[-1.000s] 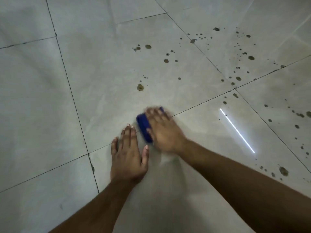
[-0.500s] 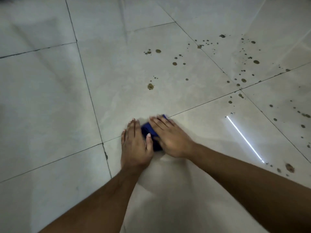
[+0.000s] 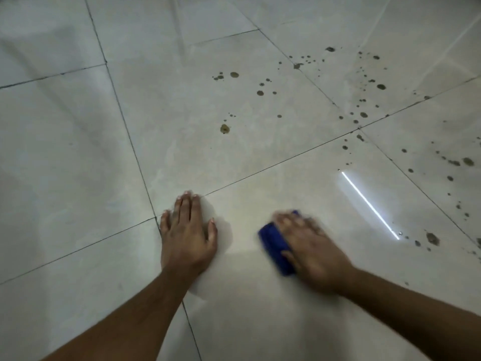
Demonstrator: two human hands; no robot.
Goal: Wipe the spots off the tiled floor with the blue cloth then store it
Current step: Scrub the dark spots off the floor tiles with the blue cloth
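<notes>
Blue cloth [image 3: 273, 242] under right hand [image 3: 311, 252], apart from left hand [image 3: 187, 235].

A thin, bright white streak of reflected light [image 3: 369, 204] lies diagonally across the glossy surface at right.

Bare tiled floor [image 3: 78, 178] lies open all round; only the braced left hand [image 3: 187, 235] blocks leftward.
</notes>
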